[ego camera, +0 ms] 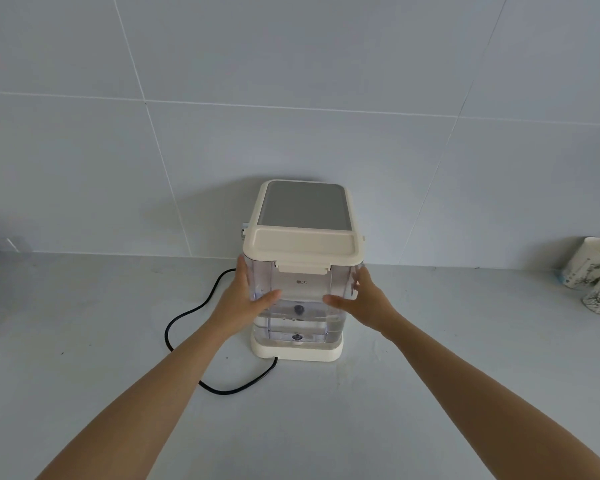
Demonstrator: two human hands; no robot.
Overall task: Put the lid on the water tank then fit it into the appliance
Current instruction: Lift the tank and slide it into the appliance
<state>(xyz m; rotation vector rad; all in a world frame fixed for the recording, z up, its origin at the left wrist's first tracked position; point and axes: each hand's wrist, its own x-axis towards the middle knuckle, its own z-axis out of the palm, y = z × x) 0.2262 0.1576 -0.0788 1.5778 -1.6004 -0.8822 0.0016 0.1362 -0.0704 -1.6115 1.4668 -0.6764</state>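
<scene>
A clear plastic water tank (302, 292) stands upright on the cream base (298, 351) of the appliance (303, 206), against its back. A cream lid (302, 245) sits on top of the tank. My left hand (245, 299) grips the tank's left side with its thumb across the front. On the tank's right side my right hand (364, 299) holds it the same way. Some water shows in the tank's lower part.
A black power cord (187, 313) loops over the grey counter to the left and front of the appliance. Two patterned paper cups (593, 275) stand at the far right by the tiled wall. A blurred object lies at the left edge.
</scene>
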